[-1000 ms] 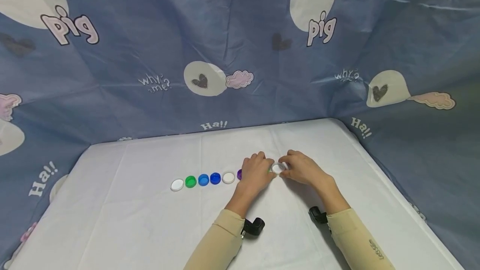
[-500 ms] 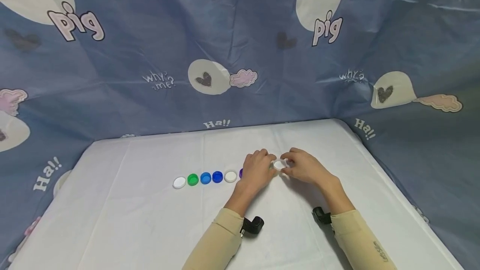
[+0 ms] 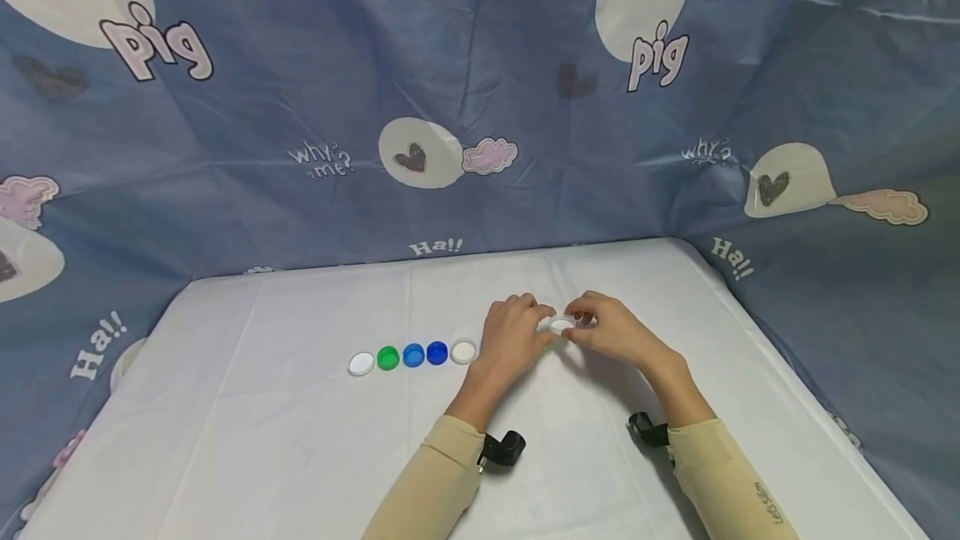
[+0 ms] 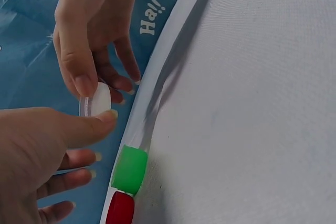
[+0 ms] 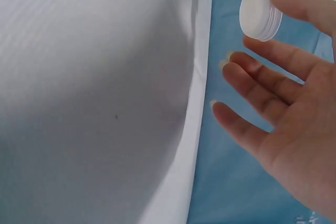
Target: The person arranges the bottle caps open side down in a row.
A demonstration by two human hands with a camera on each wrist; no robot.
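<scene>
Both hands hold one small round white and clear plastic cap above the table. The left hand pinches its left side with thumb and fingers; the right hand pinches the opposite side. Seen in the right wrist view, the cap is tilted, with a white face and a clear ridged rim. The left wrist view shows both thumbs on the cap. Below it stand a green cap and a red cap, mostly hidden by the left hand in the head view.
Left of the hands runs a row on the white table: a white cap, a green cap, a light blue cap, a dark blue cap and another white cap. A printed blue curtain hangs behind.
The held cap has come up slightly and tilted between the hands, which moved a little away from me. A purple cap, partly visible before, is now behind the left hand.
</scene>
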